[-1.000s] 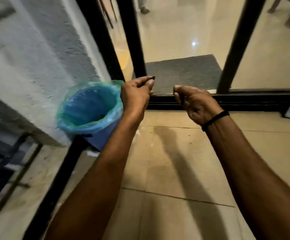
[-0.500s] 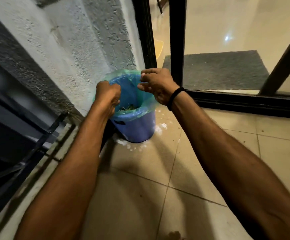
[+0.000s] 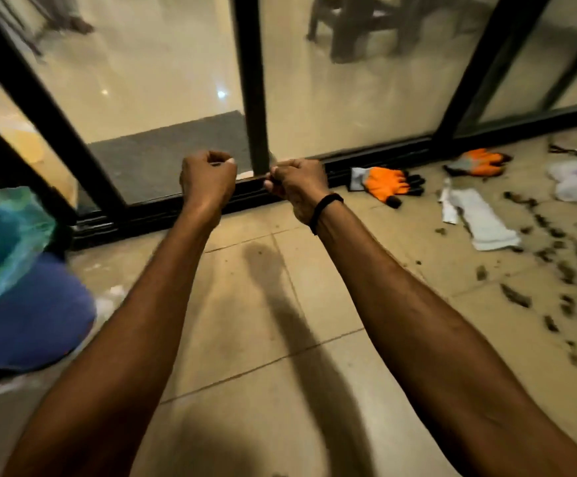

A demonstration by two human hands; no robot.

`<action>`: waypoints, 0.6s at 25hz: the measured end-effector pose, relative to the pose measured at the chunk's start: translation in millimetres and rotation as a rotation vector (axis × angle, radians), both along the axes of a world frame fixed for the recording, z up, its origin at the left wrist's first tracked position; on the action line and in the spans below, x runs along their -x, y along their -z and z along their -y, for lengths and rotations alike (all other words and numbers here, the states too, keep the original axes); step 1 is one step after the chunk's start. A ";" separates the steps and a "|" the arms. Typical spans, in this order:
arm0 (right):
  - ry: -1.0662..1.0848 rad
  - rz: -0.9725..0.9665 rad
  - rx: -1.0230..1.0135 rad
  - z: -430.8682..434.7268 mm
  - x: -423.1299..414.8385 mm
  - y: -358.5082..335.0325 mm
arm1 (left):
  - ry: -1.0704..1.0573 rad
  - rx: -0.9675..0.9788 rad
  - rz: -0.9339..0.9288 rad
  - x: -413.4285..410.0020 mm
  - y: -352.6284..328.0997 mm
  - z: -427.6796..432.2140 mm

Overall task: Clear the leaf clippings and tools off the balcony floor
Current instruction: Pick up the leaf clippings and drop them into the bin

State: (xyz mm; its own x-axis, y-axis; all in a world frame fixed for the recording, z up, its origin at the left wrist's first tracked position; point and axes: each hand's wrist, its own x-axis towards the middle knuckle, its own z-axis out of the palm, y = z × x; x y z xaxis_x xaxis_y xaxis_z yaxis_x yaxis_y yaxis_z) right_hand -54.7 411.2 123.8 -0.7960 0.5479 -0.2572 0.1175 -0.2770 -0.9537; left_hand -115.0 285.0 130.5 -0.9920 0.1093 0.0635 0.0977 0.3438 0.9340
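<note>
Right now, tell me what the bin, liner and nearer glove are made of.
Bin: likely plastic, smooth blue wall. Liner: thin plastic film, translucent green, crinkled. Nearer glove: probably knit fabric, orange rubbery-looking coating, grey cuff; blurred.

Dark leaf clippings (image 3: 567, 270) scattered over right-hand tiles (image 3: 452, 270), orange glove (image 3: 388, 185) flat beside door track (image 3: 383, 159), second orange glove (image 3: 476, 162) further right

One camera only, we wear it on our head, we look forward and down along both arms, left hand (image 3: 208, 180) and right hand (image 3: 297, 184) close in the middle, floor (image 3: 218, 339) under us, glass door (image 3: 331, 98) just ahead.
</note>
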 end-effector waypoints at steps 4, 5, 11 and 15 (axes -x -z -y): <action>0.312 0.185 -0.173 -108.6 -83.3 49.1 | 0.262 0.091 0.011 -46.9 43.7 -104.7; 0.395 0.282 -0.236 -128.1 -104.1 66.3 | 0.322 0.127 0.013 -58.4 55.2 -122.5; 0.458 0.683 -0.429 -187.3 -193.3 151.4 | 0.577 0.278 0.001 -112.1 123.1 -192.2; 0.309 0.730 -0.592 -193.9 -189.1 190.5 | 0.595 0.326 0.043 -105.1 162.7 -218.9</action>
State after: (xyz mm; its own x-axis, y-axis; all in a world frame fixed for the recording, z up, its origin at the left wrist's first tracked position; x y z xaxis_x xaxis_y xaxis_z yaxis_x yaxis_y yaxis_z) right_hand 134.3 605.1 -66.7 -0.3518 0.9035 -0.2450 0.7345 0.1041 -0.6706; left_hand -9.9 503.9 -32.1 -0.7579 0.6441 -0.1034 0.3223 0.5075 0.7991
